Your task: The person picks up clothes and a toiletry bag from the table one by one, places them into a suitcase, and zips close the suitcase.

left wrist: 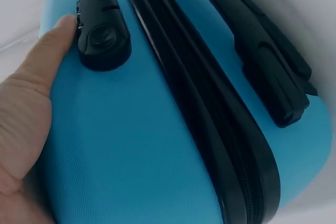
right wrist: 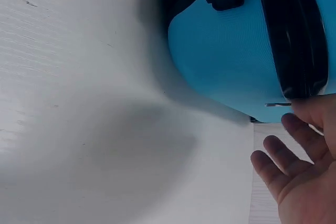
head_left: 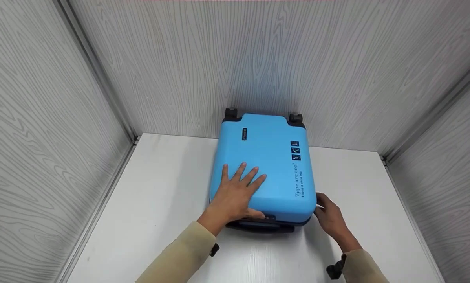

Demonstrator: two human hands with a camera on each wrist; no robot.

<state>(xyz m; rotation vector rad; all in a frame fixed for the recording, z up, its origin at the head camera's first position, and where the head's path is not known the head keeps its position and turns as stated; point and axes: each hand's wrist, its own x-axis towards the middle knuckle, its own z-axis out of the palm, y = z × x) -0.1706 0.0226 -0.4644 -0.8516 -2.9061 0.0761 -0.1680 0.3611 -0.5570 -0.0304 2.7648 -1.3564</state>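
Note:
A light-blue suitcase (head_left: pixel 264 153) lies flat, its wheels toward the back wall and its black carry handle (head_left: pixel 258 226) toward me. My left hand (head_left: pixel 233 196) rests on its upper shell with fingers spread. In the left wrist view its thumb (left wrist: pixel 47 51) touches the black combination lock (left wrist: pixel 105 30). A zipper (left wrist: pixel 247 192) runs between two black bands. My right hand (right wrist: pixel 310 166) is at the suitcase's near right corner, fingertips touching the end of those bands beside a thin metal tab (right wrist: pixel 278 104). Whether the fingertips pinch the tab cannot be made out.
The suitcase rests on a white table (head_left: pixel 160 177). Wood-grain panels stand behind it (head_left: pixel 187 70) and on both sides. Its black wheels (head_left: pixel 231 114) are close to the back panel. Tabletop shows to the left and right of it.

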